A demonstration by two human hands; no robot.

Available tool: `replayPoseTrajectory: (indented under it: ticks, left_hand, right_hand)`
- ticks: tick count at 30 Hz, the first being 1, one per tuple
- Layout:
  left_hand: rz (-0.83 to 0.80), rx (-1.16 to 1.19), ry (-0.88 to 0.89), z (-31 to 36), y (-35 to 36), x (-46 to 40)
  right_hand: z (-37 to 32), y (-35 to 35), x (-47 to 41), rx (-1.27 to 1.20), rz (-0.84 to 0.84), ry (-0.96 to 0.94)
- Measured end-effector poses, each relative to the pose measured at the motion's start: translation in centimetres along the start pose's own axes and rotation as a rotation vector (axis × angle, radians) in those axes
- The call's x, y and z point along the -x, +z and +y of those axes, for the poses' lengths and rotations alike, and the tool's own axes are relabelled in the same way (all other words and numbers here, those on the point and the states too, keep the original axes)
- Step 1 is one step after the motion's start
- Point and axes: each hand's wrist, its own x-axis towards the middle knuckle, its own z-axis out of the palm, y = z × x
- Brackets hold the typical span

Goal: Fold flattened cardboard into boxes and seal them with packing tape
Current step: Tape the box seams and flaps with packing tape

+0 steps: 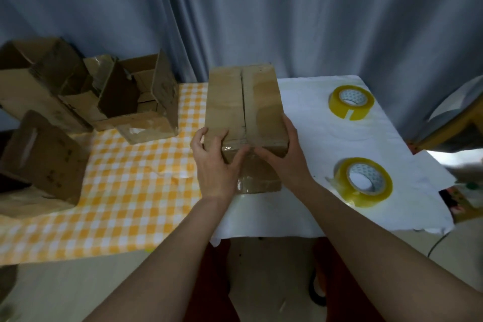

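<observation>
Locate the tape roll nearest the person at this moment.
In the head view, that tape roll lies flat on the white cloth, right of the closed box, nearer than the second roll.

Brown cardboard box point(243, 104) at centre; yellow tape rolls point(351, 102) at right; orange-white checked cloth point(125, 191) at left; blue-grey curtain point(287, 8) above.
</observation>
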Motion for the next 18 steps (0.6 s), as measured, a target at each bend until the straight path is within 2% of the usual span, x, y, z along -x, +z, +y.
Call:
replayPoseTrajectory:
  ticks: [2, 4, 8, 12, 14, 16, 18]
  left_hand:
    - [-0.004, 0.170, -0.199, 1.3, 0.2, 1.1]
    - [0.047, 0.230, -0.281, 2.4, -0.2, 1.1]
    - [0.197, 0.125, -0.230, 4.2, -4.2, -1.4]
    - [0.246, 0.032, -0.175, 2.5, -9.7, -4.2]
    - [0.201, -0.015, -0.206, -0.5, -11.9, -4.8]
    - [0.080, -0.075, -0.262, -3.6, -13.3, -4.4]
    - [-0.028, -0.080, -0.316, -5.6, -14.2, -3.3]
  right_hand:
    - [-0.5, -0.1, 0.7, 0.036, -0.053, 0.001]
    - [-1.8, 0.1, 1.5, 0.088, -0.067, -0.041]
    - [-5.9, 1.8, 3.4, 0.105, -0.016, -0.169]
    - [-8.3, 4.5, 7.5, 0.081, -0.075, -0.196]
    - [-8.4, 5.4, 9.4, 0.106, -0.157, -0.289]
    - [-7.6, 5.7, 9.5, 0.181, -0.192, -0.377]
    - [-7.3, 5.4, 8.0, 0.242, -0.099, -0.306]
